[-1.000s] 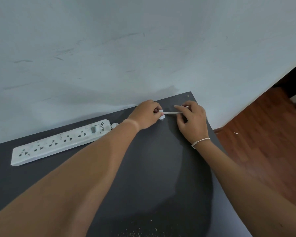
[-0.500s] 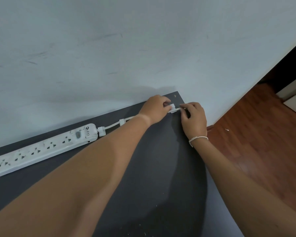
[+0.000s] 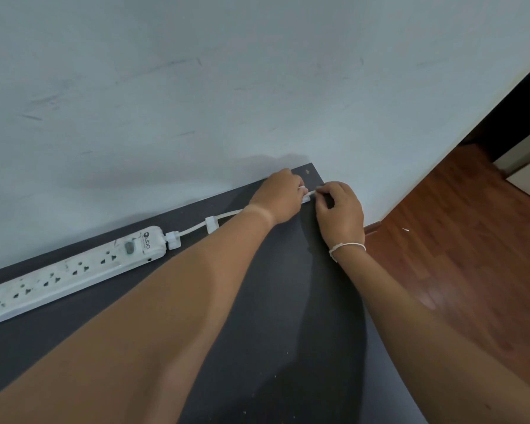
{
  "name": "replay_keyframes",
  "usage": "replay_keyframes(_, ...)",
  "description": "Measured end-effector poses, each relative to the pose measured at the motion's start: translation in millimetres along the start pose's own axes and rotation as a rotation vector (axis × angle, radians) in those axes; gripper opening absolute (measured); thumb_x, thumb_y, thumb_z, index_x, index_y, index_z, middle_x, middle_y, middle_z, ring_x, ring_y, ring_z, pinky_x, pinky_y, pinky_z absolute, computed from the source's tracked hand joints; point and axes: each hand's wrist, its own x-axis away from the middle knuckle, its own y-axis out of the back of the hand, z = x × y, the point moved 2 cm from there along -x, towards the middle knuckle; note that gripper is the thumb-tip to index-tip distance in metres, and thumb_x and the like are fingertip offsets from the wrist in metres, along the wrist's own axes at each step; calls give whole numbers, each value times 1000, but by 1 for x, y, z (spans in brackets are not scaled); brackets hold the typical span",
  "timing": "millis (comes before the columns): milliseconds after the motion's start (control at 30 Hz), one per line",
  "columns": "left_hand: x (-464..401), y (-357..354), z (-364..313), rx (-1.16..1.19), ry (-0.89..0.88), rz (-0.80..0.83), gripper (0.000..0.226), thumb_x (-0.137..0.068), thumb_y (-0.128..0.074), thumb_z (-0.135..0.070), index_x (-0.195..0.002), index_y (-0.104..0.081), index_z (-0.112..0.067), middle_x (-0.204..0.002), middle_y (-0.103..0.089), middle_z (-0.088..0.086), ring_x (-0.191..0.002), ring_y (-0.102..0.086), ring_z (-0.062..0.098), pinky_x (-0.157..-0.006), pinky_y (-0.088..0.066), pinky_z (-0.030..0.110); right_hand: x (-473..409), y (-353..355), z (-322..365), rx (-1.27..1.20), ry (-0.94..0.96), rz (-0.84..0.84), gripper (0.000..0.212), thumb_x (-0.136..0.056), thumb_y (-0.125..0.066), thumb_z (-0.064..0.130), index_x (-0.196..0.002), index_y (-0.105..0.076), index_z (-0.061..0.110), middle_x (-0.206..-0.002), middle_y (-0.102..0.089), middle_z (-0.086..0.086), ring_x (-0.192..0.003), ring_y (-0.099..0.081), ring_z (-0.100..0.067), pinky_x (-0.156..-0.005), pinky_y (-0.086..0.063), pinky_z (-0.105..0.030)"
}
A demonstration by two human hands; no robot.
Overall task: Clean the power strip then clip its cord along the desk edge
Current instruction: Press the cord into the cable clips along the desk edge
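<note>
Pinching cord [image 3: 309, 194] at desk [image 3: 288, 301] corner, both hands [image 3: 277, 198] touching

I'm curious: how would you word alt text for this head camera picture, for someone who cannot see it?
Two bare hands, left hand and right hand, meet at a white cord near the far corner of a dark desk against a pale wall. The cord runs through a white clip to a smudged white power strip.

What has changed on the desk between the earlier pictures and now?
Both hands, left and right, worked along the cord toward the desk's far corner, uncovering a clip already on it. Both still pinch the cord at a second clip. The power strip stays by the wall.
</note>
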Motion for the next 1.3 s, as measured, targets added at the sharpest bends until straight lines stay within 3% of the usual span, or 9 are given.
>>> replay_keyframes(133,0,-1,-3,-59,2,-3,28,-95,-38,-14,-88,-60,1,-104,-54,21,-92,-54,36,-75,-38,37,2,-1,2,43,23,17,18,-87,-54,6,-99,-67,3,-110,-65,-10,-103,-57,-25,-80,-38,-20)
replay_keyframes(267,-1,1,-4,-31,16,11,28,-94,-41,-15,-90,-59,7,-103,-55,25,-94,-53,38,-73,-35,36,2,-6,1,131,3,82,29,-89,-50,11,-114,-64,10,-132,-54,-7,-123,-46,-20,-92,-40,-29)
replay_keyframes(367,0,0,-1,20,3,0,29,-94,-43,-18,-100,-63,1,-107,-56,20,-98,-55,34,-83,-42,37,3,-5,2,151,8,89,31,-89,-48,10,-117,-62,11,-136,-51,-7,-126,-43,-20,-97,-41,-35)
replay_keyframes(567,12,-1,8,59,-45,-8,25,-93,-46,-21,-105,-64,-8,-100,-56,12,-100,-54,29,-78,-38,30,4,-2,6,178,14,99,34,-90,-46,12,-121,-60,13,-139,-49,-5,-129,-40,-19,-97,-40,-35)
replay_keyframes(700,42,11,25,-65,-45,-38,43,-94,-46,-27,-133,-45,-9,-129,-51,10,-121,-43,27,-103,-37,36,6,2,12,213,80,91,33,-88,-48,12,-119,-60,8,-134,-53,-11,-125,-44,-25,-99,-41,-39)
replay_keyframes(800,76,33,53,-122,-23,-163,45,-94,-44,-28,-136,-42,-11,-134,-48,7,-124,-41,25,-106,-33,34,9,1,17,274,216,116,40,-86,-41,19,-117,-61,5,-127,-57,-18,-118,-50,-37,-99,-42,-49)
replay_keyframes(933,138,57,104,-218,117,-305,44,-94,-42,-29,-135,-42,-12,-137,-47,9,-127,-40,27,-109,-31,36,26,-18,43,292,364,179,42,-87,-38,24,-118,-60,7,-127,-58,-19,-121,-49,-39,-104,-35,-53)
replay_keyframes(1100,219,73,162,-261,355,-400,53,-90,-28,-36,-134,-43,-11,-138,-47,12,-129,-41,30,-112,-33,42,72,-75,120,137,604,330,39,-86,-43,23,-118,-62,10,-125,-60,-14,-121,-50,-33,-108,-29,-46)
replay_keyframes(1300,289,73,207,-232,575,-476,46,-94,-43,-26,-136,-41,-9,-146,-38,16,-137,-31,32,-117,-23,43,122,-121,168,199,776,547,45,-86,-40,31,-121,-59,10,-126,-60,-12,-120,-52,-31,-106,-30,-44)
